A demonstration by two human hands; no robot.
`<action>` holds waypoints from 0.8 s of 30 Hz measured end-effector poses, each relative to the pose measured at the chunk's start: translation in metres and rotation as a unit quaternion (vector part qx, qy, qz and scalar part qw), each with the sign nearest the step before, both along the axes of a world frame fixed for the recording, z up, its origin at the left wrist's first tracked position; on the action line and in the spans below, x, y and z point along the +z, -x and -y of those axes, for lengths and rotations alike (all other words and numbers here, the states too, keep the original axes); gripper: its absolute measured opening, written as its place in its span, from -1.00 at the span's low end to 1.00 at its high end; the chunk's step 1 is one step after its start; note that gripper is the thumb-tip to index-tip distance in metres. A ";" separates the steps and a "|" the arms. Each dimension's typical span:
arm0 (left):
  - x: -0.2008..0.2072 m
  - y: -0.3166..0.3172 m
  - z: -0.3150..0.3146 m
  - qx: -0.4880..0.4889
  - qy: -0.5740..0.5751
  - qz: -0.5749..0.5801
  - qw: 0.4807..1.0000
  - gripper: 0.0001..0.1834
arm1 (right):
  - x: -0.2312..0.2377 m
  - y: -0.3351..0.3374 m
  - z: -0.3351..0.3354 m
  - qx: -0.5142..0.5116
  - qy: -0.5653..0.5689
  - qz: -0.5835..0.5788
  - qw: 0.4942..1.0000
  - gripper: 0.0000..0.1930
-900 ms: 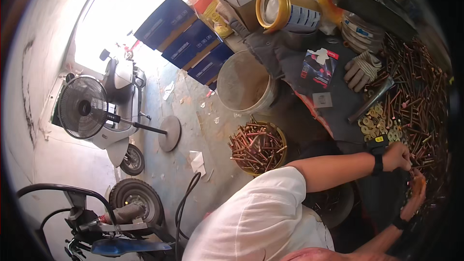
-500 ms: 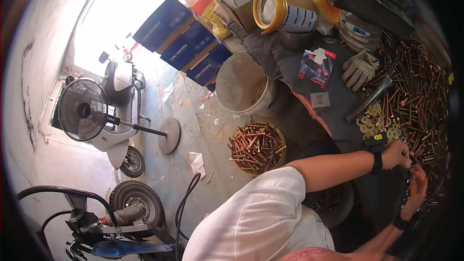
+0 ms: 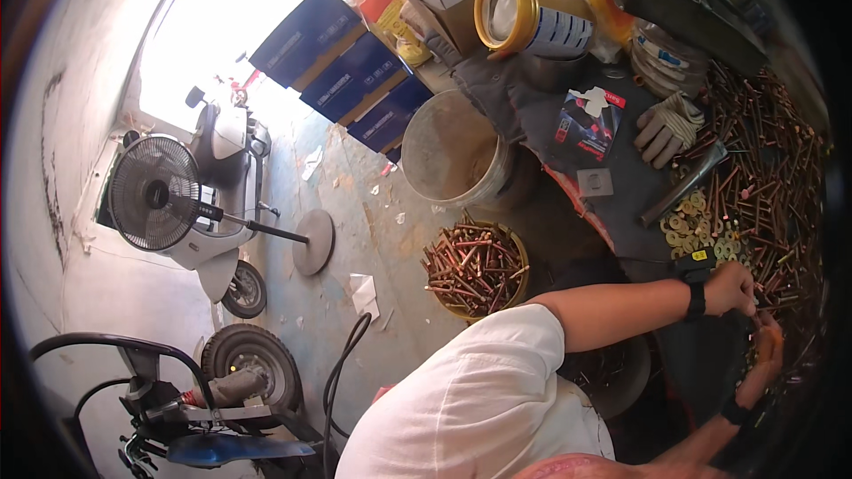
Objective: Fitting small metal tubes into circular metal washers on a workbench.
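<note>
Left hand was curled inward over the edge of the spread of rods, its fingertips drawn together as if pinching; whatever sat between them was too small to make out, so I cannot tell whether it grasped anything. Just right of it, the right hand was half curled, its fingers raised close to the left one's; I cannot tell whether it gripped a piece or only touched one.

From left to right, a pale bucket stood on the floor, then a yellow-rimmed basin heaped with reddish-brown rods. On the dark covered surface, brassy washers lay in a loose cluster just beside the left hand, near a metal tube and a pale work glove. Farther right, loose bolt-like rods spread thickly up to the hands.

By my judgement the work was midway: the basin held a full heap, yet far more rods lay loose, and the piece at the fingertips looked unfinished with.
</note>
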State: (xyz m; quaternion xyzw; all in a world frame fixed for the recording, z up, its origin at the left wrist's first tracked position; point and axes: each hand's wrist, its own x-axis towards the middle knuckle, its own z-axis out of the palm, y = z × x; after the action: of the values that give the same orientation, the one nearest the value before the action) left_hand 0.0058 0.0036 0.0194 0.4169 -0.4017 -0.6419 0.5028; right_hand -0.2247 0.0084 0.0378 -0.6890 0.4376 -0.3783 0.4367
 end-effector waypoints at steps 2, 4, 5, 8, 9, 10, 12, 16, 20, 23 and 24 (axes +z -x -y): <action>-0.010 0.006 0.003 0.008 0.021 -0.006 1.000 -0.85 | 0.020 -0.039 -0.009 -0.105 -0.065 0.050 0.991 -0.35; -0.005 0.002 0.003 0.006 0.012 -0.004 1.000 -0.85 | 0.006 -0.020 0.000 -0.047 -0.038 0.054 0.997 -0.35; -0.003 0.002 0.003 0.004 0.002 0.000 1.000 -0.85 | -0.001 -0.009 0.004 0.011 -0.011 0.058 0.998 -0.35; -0.013 0.002 0.003 0.010 0.017 -0.005 1.000 -0.87 | 0.018 -0.037 -0.009 -0.027 0.017 0.004 0.999 -0.43; -0.012 0.001 0.003 0.010 0.018 -0.005 1.000 -0.87 | 0.017 -0.037 -0.008 -0.027 0.018 0.005 0.999 -0.43; -0.011 -0.001 0.002 0.010 0.011 -0.009 1.000 -0.87 | 0.015 -0.037 -0.006 -0.025 0.003 0.035 0.999 -0.46; -0.007 -0.005 -0.001 0.010 0.003 -0.015 1.000 -0.87 | 0.014 -0.036 -0.005 -0.025 -0.013 0.064 0.998 -0.49; -0.002 0.004 -0.002 -0.016 0.006 -0.004 1.000 -0.87 | 0.011 -0.015 -0.003 -0.027 0.002 0.004 1.000 -0.59; -0.005 -0.003 -0.001 -0.015 0.063 0.060 0.996 -0.82 | 0.004 -0.025 -0.005 -0.071 -0.051 0.047 0.995 -0.58; 0.013 -0.035 -0.007 -0.059 -0.025 0.052 0.997 -0.83 | 0.043 -0.083 -0.014 -0.077 0.128 -0.106 0.983 -0.84; 0.023 -0.038 -0.006 -0.083 -0.028 0.086 0.992 -0.85 | 0.046 -0.075 -0.013 -0.077 0.107 -0.109 0.985 -0.83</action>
State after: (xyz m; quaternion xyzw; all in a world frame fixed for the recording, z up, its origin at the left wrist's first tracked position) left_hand 0.0435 0.0100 0.0420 0.4494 -0.4584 -0.6545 0.3993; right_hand -0.1493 0.0218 0.0837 -0.7331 0.4911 -0.3782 0.2801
